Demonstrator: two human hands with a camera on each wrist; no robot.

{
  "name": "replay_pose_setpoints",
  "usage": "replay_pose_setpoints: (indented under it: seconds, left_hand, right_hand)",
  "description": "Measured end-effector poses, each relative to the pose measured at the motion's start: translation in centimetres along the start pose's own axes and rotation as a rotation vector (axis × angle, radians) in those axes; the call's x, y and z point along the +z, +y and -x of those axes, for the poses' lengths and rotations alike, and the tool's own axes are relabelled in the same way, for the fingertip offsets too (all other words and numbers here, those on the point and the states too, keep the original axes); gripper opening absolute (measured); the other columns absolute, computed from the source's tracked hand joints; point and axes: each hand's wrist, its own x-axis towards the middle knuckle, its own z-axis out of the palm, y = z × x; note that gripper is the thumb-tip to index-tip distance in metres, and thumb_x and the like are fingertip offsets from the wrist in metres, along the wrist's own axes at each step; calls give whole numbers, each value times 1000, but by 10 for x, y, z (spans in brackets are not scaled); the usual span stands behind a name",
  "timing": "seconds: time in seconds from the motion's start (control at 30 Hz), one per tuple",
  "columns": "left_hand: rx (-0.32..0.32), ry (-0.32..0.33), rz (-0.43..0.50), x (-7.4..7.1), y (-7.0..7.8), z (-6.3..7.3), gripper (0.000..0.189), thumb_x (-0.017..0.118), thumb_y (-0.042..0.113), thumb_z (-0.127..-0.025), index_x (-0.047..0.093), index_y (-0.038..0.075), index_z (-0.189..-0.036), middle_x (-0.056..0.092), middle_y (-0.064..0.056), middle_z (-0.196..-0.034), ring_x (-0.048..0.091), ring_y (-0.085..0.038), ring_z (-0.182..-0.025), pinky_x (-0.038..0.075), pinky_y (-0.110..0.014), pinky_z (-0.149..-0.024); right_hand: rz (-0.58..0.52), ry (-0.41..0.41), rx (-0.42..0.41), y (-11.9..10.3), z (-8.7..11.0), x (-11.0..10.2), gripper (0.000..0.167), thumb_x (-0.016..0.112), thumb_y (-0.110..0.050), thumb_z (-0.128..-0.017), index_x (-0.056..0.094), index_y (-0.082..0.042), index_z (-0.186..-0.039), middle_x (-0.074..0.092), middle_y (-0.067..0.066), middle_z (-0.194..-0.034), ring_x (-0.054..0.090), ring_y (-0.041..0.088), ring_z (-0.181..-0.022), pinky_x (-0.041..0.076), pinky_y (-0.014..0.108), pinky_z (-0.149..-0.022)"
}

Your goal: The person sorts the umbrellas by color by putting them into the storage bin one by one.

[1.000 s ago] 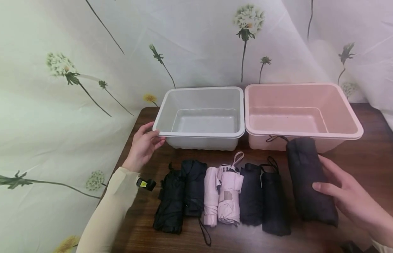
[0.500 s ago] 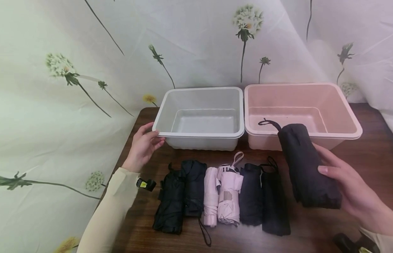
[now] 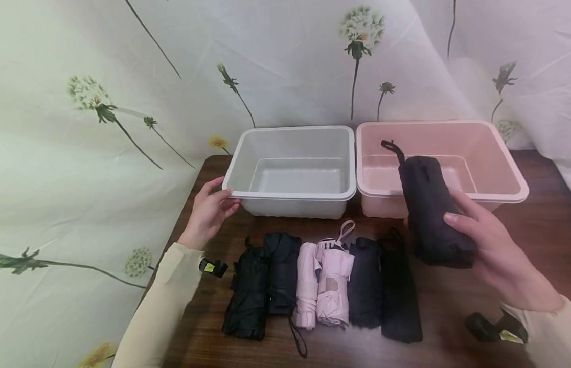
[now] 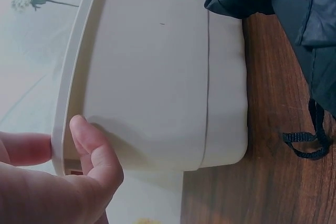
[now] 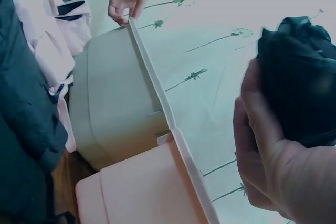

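My right hand grips a black folded umbrella, raised and tilted, with its upper end in front of the pink bin and its strap loop pointing up and left. In the right wrist view the fingers curl round the black umbrella. At the near left corner of the grey bin, my left hand pinches the rim; the left wrist view shows the thumb and a finger on either side of the rim.
On the brown table several folded umbrellas lie in a row before the bins: black ones at both ends, two pale pink ones in the middle. The bins stand side by side against a dandelion-print cloth.
My right hand has lifted the black umbrella and carried it forward and slightly left, from beside the row up to the pink bin's front rim. The left hand has stayed in place.
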Motion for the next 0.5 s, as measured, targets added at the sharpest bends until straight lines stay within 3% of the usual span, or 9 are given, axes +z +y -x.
replay_pose_setpoints:
  seconds: [0.13,0.37,0.5]
  left_hand:
    - [-2,1,0,-1,0,1,53,50,7,-99,28,13,-146,44,-9,-128,62,-11,-79,55,-25,-78]
    - [-5,7,9,-1,-1,0,51,50,7,-99,30,14,-145,45,-10,-127,62,-11,-78,55,-25,-78]
    - [-7,6,16,0,0,-1,50,51,7,-99,31,14,-143,46,-10,-126,63,-11,-77,55,-25,-78]
  right_hand:
    - [54,49,-13,-5,-15,8,57,40,0,-100,29,-25,-151,57,-2,-131,69,18,-98,58,33,-77]
    - [-34,3,-32,-9,-39,22,49,41,-2,-101,36,-20,-146,58,4,-126,69,20,-97,58,34,-77]
    - [20,14,-34,-8,-50,31,46,45,-4,-101,37,-16,-144,61,3,-123,67,17,-97,57,31,-79]
